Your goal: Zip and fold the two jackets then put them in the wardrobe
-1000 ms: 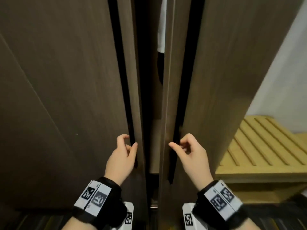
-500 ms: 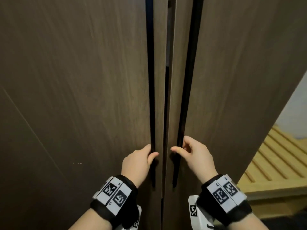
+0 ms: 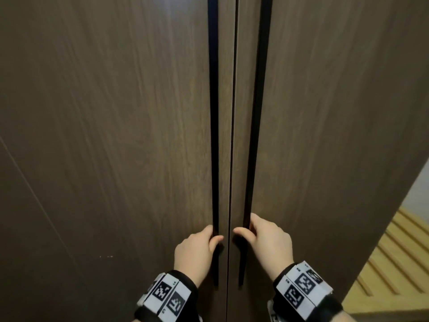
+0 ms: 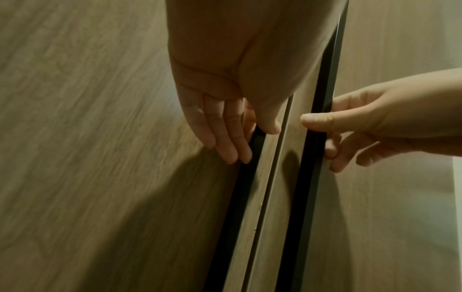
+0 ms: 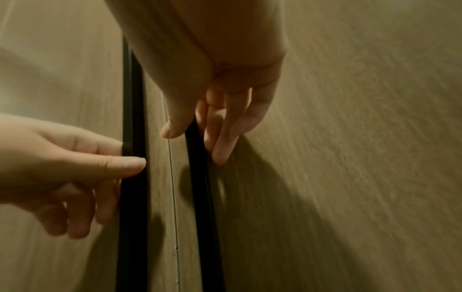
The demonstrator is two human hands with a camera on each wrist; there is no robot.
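Note:
The two brown wardrobe doors, left (image 3: 116, 135) and right (image 3: 325, 112), meet at a thin centre seam (image 3: 232, 112). Each has a long black handle strip beside the seam, left (image 3: 213, 112) and right (image 3: 257, 112). My left hand (image 3: 216, 235) pinches the left strip low down, fingers in its groove and thumb across it (image 4: 252, 142). My right hand (image 3: 243, 228) pinches the right strip at the same height (image 5: 192, 138). Neither jacket is in view, and the wardrobe's inside is hidden.
A light wooden slatted bench (image 3: 394, 263) stands low at the right, just past the right door's edge. A pale wall (image 3: 420, 189) rises above it. The doors fill the rest of the view.
The doors have swung together: a second ago a dark gap showed the inside, now only a seam is left. Both hands moved inward with the handles.

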